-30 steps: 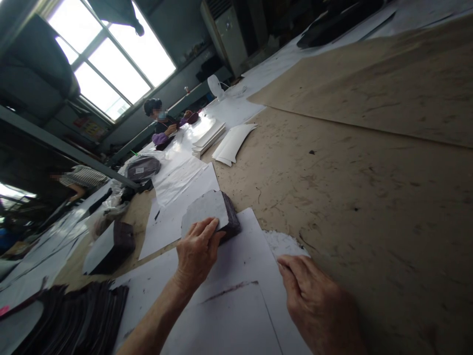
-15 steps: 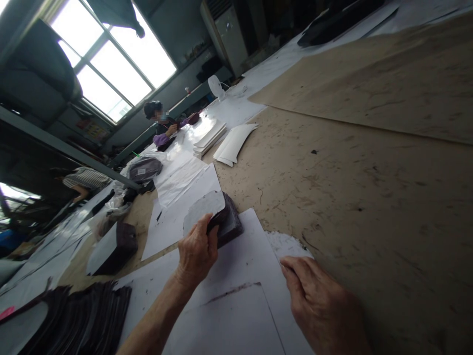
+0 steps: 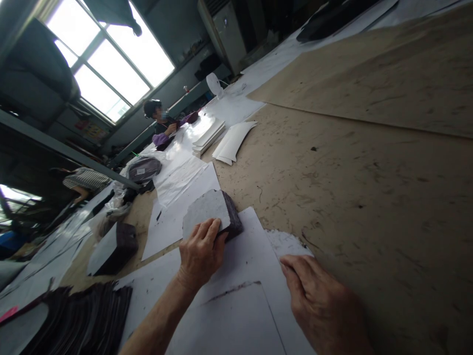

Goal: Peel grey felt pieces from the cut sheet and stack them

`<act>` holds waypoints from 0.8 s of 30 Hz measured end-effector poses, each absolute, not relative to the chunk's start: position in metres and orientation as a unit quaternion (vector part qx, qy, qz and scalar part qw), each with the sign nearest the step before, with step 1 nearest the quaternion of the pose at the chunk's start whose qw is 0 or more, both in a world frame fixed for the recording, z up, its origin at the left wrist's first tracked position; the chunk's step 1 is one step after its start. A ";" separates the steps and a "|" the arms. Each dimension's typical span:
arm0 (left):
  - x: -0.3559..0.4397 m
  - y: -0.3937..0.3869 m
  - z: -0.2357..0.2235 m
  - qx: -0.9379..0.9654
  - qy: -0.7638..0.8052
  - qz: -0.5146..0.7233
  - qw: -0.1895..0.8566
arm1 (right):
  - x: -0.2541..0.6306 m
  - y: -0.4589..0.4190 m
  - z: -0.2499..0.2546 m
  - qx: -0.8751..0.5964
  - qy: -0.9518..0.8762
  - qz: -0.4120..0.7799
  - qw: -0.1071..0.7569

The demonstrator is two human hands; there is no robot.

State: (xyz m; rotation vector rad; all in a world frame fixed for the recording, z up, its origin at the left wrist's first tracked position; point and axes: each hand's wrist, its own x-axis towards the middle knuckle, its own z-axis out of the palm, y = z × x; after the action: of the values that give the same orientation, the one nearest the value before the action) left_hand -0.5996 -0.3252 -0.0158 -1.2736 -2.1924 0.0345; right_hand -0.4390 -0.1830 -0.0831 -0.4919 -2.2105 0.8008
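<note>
Layers (image 3: 203, 209) lifted earlier are lowered onto the stack (image 3: 233, 217), dark side facing right, long axis unclear, edge pinched by the left hand (image 3: 200, 255); the right hand (image 3: 325, 301) is curled, hold unclear.

We keep our left forearm (image 3: 158, 315) stretched forward; the left hand (image 3: 201, 251) is palm down, with fingers (image 3: 207, 229) bent close together. Our right hand (image 3: 321, 301) is curled, its thumb beside the forefinger.

Half a second ago my left hand (image 3: 201, 256) had the edge of the gray-topped stack (image 3: 205, 207) tipped up with another gray layer showing underneath, and now the top's sitting level again with my fingers (image 3: 211, 229) laid over it lol.
</note>
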 end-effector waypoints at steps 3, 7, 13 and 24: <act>-0.600 -0.326 -0.017 -0.482 -0.823 0.013 0.300 | -0.439 -0.183 -0.082 -0.193 -0.855 0.312 0.365; -0.602 -0.327 -0.018 -0.486 -0.820 0.012 0.301 | -0.439 -0.183 -0.081 -0.191 -0.854 0.311 0.370; -0.602 -0.327 -0.016 -0.491 -0.815 0.013 0.306 | -0.439 -0.182 -0.080 -0.194 -0.858 0.304 0.366; -0.599 -0.324 -0.018 -0.481 -0.817 0.039 0.315 | -0.439 -0.183 -0.078 -0.199 -0.855 0.297 0.376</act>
State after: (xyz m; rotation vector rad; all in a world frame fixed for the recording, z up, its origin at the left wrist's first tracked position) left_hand -0.5994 -0.3235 -0.0179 -1.2677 -2.1541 0.1029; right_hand -0.4394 -0.1829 -0.0780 -0.5086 -2.1862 0.7597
